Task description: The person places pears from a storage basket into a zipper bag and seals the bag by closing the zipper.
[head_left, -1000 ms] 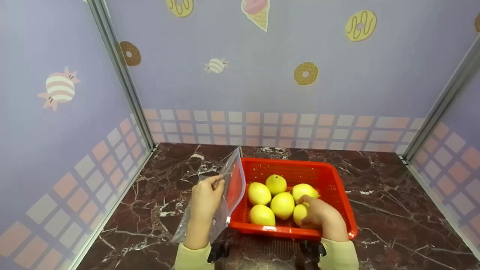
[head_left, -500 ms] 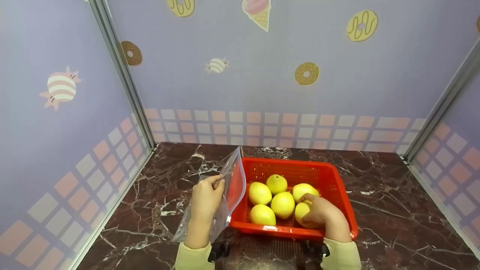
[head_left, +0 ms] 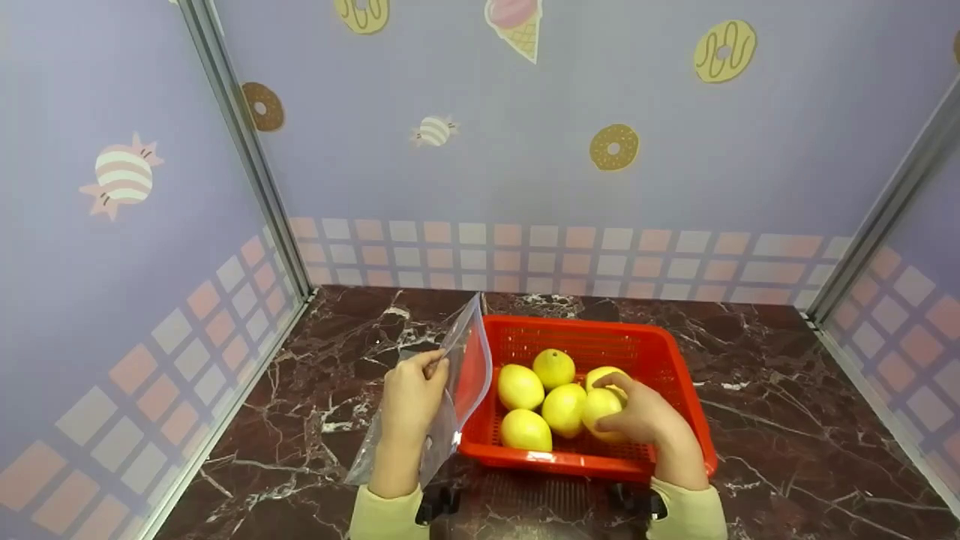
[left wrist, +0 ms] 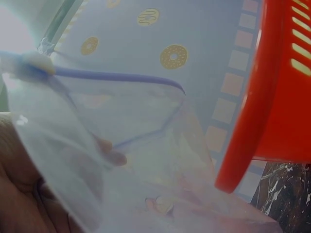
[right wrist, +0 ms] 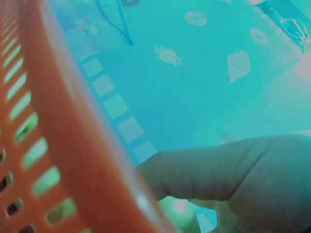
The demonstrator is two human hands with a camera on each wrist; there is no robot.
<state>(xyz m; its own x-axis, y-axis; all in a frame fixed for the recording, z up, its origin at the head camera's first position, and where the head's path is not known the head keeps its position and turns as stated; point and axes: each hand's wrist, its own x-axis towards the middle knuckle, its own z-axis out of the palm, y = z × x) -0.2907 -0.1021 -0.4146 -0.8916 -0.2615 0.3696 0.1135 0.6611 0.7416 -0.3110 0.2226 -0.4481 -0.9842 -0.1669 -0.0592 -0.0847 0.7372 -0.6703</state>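
Observation:
My left hand (head_left: pixel 411 409) pinches the edge of a clear plastic zip bag (head_left: pixel 459 356), whose mouth gapes toward a red basket (head_left: pixel 577 322). In the left wrist view, the bag (left wrist: pixel 141 179) hangs across the fingers, its purplish zip strip bowed apart. Over the basket's near right part, my right hand (head_left: pixel 651 418) grips a lemon (head_left: pixel 601 411) between thumb and fingers. That lemon partly covers another lemon (head_left: pixel 602 373) behind it. The right wrist view shows the hand (right wrist: pixel 238 177) close beside the basket rim (right wrist: pixel 73 121), with the lemon (right wrist: pixel 179 213) mostly hidden below.
Several other lemons (head_left: pixel 524 430) lie in the basket, mostly at its left and middle. The basket stands on a dark marbled tabletop (head_left: pixel 795 420). Patterned panels (head_left: pixel 525 180) enclose the back and sides.
My right hand has raised the lemon slightly from its spot in the basket and shifted it a little. The left hand and the zip bag have stayed in place.

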